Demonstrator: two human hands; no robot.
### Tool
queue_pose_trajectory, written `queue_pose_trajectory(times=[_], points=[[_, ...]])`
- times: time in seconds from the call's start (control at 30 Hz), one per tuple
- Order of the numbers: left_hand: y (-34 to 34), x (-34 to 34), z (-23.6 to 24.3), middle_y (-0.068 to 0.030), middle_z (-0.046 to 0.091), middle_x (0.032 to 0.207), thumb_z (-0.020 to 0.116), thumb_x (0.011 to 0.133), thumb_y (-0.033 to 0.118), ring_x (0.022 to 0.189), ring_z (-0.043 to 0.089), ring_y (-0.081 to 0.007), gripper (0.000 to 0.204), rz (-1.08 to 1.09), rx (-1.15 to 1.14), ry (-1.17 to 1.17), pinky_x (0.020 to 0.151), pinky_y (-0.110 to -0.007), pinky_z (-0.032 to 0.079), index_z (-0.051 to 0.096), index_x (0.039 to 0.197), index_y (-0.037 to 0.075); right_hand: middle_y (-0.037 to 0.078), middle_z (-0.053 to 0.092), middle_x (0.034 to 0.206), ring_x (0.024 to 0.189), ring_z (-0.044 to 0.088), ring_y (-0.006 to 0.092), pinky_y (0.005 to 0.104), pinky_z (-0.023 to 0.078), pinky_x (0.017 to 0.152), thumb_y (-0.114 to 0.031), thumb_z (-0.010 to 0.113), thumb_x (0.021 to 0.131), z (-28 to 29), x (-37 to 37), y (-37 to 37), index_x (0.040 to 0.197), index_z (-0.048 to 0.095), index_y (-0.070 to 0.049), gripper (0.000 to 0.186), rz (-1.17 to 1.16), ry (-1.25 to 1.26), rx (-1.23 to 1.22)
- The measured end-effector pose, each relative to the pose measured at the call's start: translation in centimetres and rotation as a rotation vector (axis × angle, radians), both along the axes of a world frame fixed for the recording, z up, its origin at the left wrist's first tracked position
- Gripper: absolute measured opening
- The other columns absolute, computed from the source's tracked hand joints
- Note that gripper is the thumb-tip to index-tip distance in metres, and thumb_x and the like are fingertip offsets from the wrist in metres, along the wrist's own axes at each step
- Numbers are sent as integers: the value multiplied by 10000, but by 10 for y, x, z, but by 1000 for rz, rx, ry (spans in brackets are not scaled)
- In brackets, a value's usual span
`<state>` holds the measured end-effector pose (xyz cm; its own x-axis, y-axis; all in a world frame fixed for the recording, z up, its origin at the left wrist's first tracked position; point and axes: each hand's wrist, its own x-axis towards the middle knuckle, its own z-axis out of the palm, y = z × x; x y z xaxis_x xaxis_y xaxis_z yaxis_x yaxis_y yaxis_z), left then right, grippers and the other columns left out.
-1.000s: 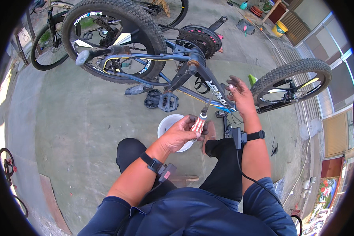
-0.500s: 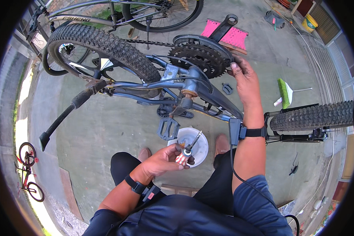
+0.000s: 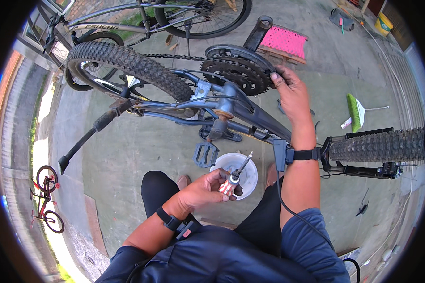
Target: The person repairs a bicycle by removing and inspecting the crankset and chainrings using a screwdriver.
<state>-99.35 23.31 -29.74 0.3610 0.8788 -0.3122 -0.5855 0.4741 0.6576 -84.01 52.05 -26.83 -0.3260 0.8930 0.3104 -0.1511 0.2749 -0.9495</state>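
Left hand [image 3: 204,190] grasps a screwdriver [image 3: 235,175] (red-striped handle); right hand [image 3: 292,92] fingers grip the chainring [image 3: 237,71].

Left hand [image 3: 205,188] low and near, forearm bent in from lower left, fingers curled shut in a grip. Right hand [image 3: 293,94] stretched far, arm nearly straight, fingers clamped. Both wrists strapped.

Sunlit grey concrete floor [image 3: 141,155] spreads outdoors; beyond the pink pallet [image 3: 284,42] stands a yellow bucket [image 3: 384,23], a green broom [image 3: 355,111] nearer.
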Motion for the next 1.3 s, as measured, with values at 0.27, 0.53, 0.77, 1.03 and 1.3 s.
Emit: queue_pose_trajectory(times=[0.27, 0.53, 0.77, 1.03, 1.3], points=[[28, 25, 25, -119, 597, 1155, 664, 867, 63, 1046, 619, -222, 457, 159, -99, 57, 867, -381, 533, 447, 1270, 53, 32, 653, 970, 878, 573, 86, 233, 462, 801, -147, 614, 938, -6, -2, 2, 1150, 623, 19, 269, 74, 32, -125], [49, 42, 35, -101, 601, 1119, 647, 895, 104, 1011, 628, -224, 423, 248, -136, 99, 772, -364, 535, 409, 1242, 60, 35, 667, 986, 902, 588, 101, 255, 464, 821, -145, 607, 933, -9, -2, 5, 1148, 645, 12, 269, 111, 49, -147], [61, 48, 40, -93, 607, 1119, 642, 902, 123, 984, 636, -211, 403, 291, -134, 129, 730, -354, 551, 422, 1234, 66, 51, 674, 999, 906, 599, 113, 262, 468, 834, -133, 601, 933, -5, -2, 4, 1141, 644, 27, 267, 140, 110, -211], [74, 54, 49, -126, 598, 1135, 624, 904, 138, 998, 648, -266, 420, 327, -153, 164, 749, -387, 582, 432, 1268, 56, 59, 656, 1026, 931, 605, 130, 280, 480, 852, -160, 597, 941, -4, 1, 5, 1166, 616, 35, 298, 167, 78, -170], [76, 54, 49, -118, 605, 1122, 610, 918, 130, 982, 657, -270, 340, 353, -142, 125, 741, -397, 592, 473, 1227, 99, 37, 662, 999, 905, 596, 112, 266, 475, 811, -162, 603, 939, 3, 2, 3, 1143, 638, 19, 276, 154, 16, -162]])
